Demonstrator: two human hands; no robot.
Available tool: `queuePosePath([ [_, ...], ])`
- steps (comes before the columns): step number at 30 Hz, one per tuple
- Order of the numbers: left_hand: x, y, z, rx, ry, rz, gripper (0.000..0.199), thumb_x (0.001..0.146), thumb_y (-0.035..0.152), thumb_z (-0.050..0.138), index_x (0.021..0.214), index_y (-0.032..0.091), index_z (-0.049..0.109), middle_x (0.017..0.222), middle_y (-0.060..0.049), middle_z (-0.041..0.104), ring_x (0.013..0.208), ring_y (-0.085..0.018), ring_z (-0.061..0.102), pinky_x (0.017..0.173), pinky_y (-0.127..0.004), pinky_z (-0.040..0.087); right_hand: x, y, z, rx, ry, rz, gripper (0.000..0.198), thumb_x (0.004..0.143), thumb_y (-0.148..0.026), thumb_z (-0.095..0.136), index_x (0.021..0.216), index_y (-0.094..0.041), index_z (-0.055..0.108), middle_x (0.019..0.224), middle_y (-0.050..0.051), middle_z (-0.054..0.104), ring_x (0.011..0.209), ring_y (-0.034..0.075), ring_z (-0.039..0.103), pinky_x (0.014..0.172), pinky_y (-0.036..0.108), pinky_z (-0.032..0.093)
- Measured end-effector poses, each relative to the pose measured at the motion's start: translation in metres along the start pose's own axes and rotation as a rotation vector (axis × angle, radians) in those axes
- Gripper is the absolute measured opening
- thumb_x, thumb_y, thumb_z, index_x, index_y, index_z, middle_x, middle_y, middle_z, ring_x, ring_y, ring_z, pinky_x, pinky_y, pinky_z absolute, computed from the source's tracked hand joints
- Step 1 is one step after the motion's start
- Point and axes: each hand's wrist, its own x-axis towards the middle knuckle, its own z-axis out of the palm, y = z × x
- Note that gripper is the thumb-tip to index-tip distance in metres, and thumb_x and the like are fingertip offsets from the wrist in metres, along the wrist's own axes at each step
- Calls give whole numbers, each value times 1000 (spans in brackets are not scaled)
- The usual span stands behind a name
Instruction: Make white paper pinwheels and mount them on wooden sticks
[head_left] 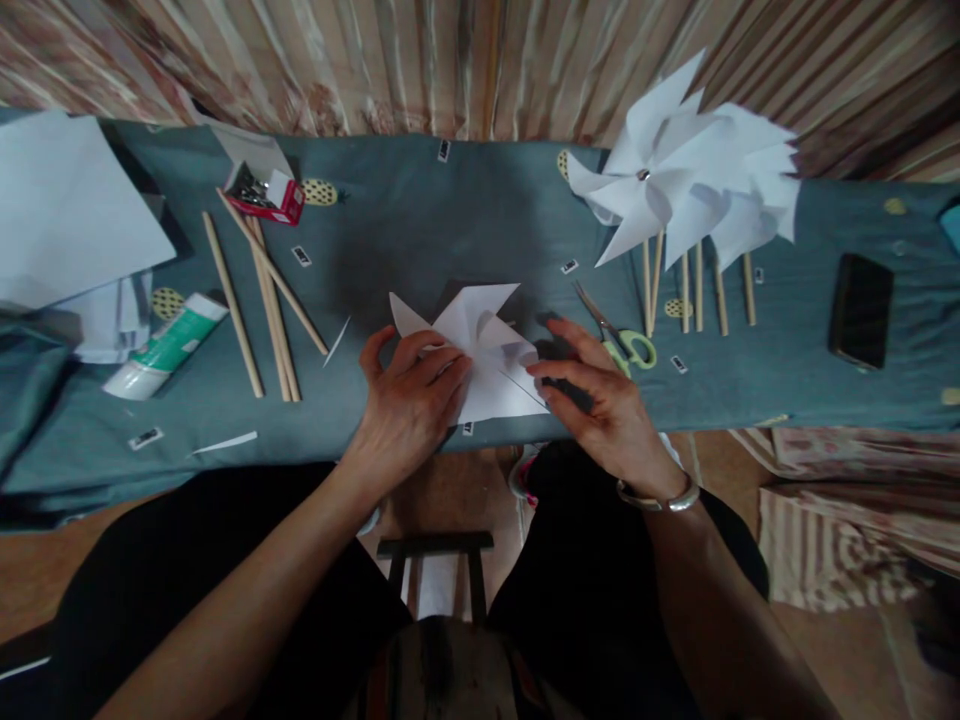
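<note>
A white paper pinwheel (487, 320), partly folded, lies near the front edge of the cloth-covered table. My left hand (409, 400) presses on its left side and middle, with the fingers curled over the paper and the fingertips near its centre. At the right edge my right hand (600, 400) has its thumb and fingers closed about a corner of the paper; a silver bracelet circles that wrist. Just beyond my right hand lie scissors (630, 347) with light green handles. What sits under my left fingers is hidden.
Finished white pinwheels (675, 190) on wooden sticks lie at the back right, and a black phone (861, 312) is farther right. On the left are loose wooden sticks (274, 310), a red box (281, 205) of metal pins, a green-and-white tube (166, 348) and white paper sheets (75, 210).
</note>
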Motion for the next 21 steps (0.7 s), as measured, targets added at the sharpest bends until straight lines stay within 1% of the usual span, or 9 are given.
queuePosePath([
  [5, 1, 0, 2, -14, 20, -10, 19, 96, 26, 53, 109, 29, 65, 110, -3, 74, 116, -30, 59, 108, -63, 26, -9, 3, -5, -2, -86, 8, 29, 87, -14, 61, 113, -23, 68, 156, 10, 42, 147, 29, 35, 118, 59, 32],
  [7, 2, 0, 3, -38, 18, -31, 18, 95, 26, 53, 108, 29, 66, 108, -4, 74, 115, -30, 60, 108, -63, 27, -9, 3, -5, 3, -103, 13, 30, 87, -14, 62, 114, -24, 68, 156, 10, 41, 147, 29, 34, 118, 59, 31],
  [11, 4, 0, 3, -122, 0, -90, 17, 92, 26, 56, 102, 35, 67, 106, -3, 74, 115, -31, 59, 110, -64, 26, -8, 3, -6, 26, -125, 35, 32, 86, -14, 63, 116, -25, 67, 157, 8, 41, 148, 28, 32, 119, 58, 30],
  [13, 4, 0, 3, -139, 5, -87, 17, 91, 26, 57, 101, 34, 68, 105, -3, 74, 115, -32, 59, 110, -65, 26, -8, 3, -7, 25, -118, 47, 32, 87, -13, 60, 116, -26, 67, 157, 7, 41, 148, 27, 33, 120, 58, 30],
  [17, 3, 0, 4, -26, 38, -3, 18, 95, 24, 54, 106, 25, 68, 104, -6, 74, 112, -30, 60, 106, -64, 29, -7, 3, -8, 9, -130, 49, 35, 87, -10, 56, 116, -26, 68, 157, 5, 40, 149, 28, 31, 121, 58, 27],
  [21, 2, -1, 5, 86, 57, 48, 18, 98, 25, 50, 108, 24, 65, 107, -5, 74, 112, -27, 60, 105, -59, 32, -6, 1, -9, 7, -180, 70, 34, 87, -10, 56, 116, -24, 67, 158, 8, 39, 150, 28, 29, 122, 55, 26],
])
